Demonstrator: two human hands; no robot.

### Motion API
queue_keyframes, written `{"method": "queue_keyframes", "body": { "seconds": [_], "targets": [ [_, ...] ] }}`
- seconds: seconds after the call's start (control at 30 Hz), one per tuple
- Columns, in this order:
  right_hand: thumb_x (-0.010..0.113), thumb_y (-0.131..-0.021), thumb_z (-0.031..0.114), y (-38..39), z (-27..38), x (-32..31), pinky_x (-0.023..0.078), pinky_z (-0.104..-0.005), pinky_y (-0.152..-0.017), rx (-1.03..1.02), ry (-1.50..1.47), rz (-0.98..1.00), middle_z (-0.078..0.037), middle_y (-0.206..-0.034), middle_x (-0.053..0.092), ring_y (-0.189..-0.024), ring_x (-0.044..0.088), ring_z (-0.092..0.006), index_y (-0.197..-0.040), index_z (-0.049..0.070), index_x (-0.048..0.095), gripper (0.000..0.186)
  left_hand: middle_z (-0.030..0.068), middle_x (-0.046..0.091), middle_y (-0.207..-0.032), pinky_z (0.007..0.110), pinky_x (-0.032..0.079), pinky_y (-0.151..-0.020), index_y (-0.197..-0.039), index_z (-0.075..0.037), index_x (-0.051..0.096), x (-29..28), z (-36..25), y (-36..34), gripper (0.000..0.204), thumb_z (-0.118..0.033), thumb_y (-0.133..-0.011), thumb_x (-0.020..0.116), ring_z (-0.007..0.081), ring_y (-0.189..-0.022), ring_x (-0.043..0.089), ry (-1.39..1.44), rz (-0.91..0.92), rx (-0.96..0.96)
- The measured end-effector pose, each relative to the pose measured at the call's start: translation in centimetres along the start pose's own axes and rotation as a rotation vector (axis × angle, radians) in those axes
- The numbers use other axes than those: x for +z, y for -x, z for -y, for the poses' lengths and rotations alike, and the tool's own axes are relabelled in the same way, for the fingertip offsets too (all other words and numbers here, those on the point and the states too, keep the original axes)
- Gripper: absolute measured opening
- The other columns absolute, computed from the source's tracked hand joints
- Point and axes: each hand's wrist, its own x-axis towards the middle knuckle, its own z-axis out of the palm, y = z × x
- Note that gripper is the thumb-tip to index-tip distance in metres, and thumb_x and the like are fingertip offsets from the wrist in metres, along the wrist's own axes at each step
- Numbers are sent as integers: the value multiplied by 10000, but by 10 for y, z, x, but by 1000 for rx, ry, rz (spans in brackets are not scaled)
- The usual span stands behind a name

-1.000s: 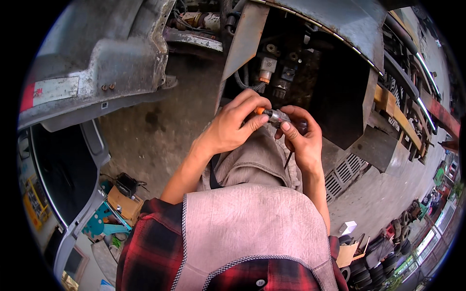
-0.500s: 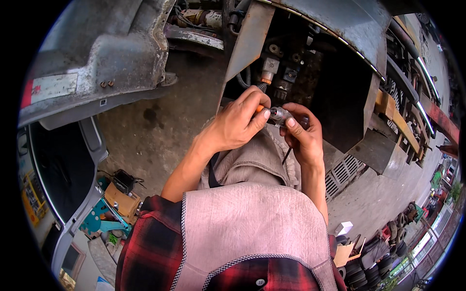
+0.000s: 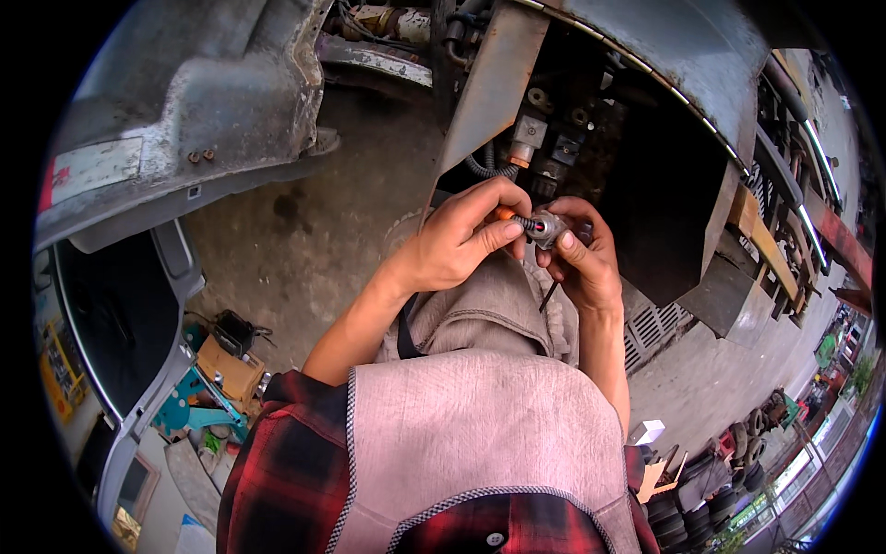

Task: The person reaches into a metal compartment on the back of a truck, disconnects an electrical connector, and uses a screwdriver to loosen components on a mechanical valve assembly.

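My left hand is closed, thumb and forefinger pinching a black corrugated cable sleeve beside an orange ring-like piece. Close against the sleeve's end is a clear-grey cable connector, gripped between the thumb and fingers of my right hand. Small red wire or insert shows where the two meet; whether they are joined I cannot tell. A thin dark rod sticks out below my right hand, its upper end hidden. Just beyond my hands, a grey plug with an orange collar sits inside the open metal housing.
The housing's rusty side plate stands beyond my left hand. A black valve plug is inside. A worn vehicle panel is at upper left, wooden and metal bars at right. A floor grate lies beyond my right forearm.
Both hands and the connector have shifted slightly right and down in view. The connector has turned, showing its cable end more. The housing appears further right.
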Motion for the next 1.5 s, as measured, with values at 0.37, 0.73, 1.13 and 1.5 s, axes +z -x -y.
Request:
{"method": "queue_keyframes", "body": {
  "seconds": [0.37,0.73,1.13,1.5],
  "targets": [
    [771,-897,189,-8,3,-5,401,-179,-456,19,-21,58,-176,-1140,679,-722,662,-138,-1241,5,572,437,78,578,-1018,286,524,-767,-1081,4,575,0,-2,-3,93,1,-988,578,154,-843,692,-65,-23,53],
    [754,-914,189,-11,4,-10,402,-179,-465,51,-21,90,-183,-1153,674,-725,663,-140,-1256,10,560,432,95,586,-1047,282,507,-748,-1067,14,571,0,0,-4,109,-65,-1000,605,161,-831,689,-128,-17,70],
    [747,-921,178,-10,4,-11,397,-181,-469,57,-20,82,-185,-1158,673,-719,655,-141,-1258,14,560,419,102,589,-1060,282,505,-755,-1090,11,576,2,-1,-3,120,-53,-993,604,171,-829,686,-114,-38,57],
    [789,-883,177,-3,6,-2,400,-196,-458,13,-34,11,-182,-1103,691,-662,625,-137,-1240,18,574,446,82,579,-1005,289,525,-742,-1072,-1,568,2,-3,-3,86,1,-986,580,158,-812,693,-147,-56,58]
  ]
}}
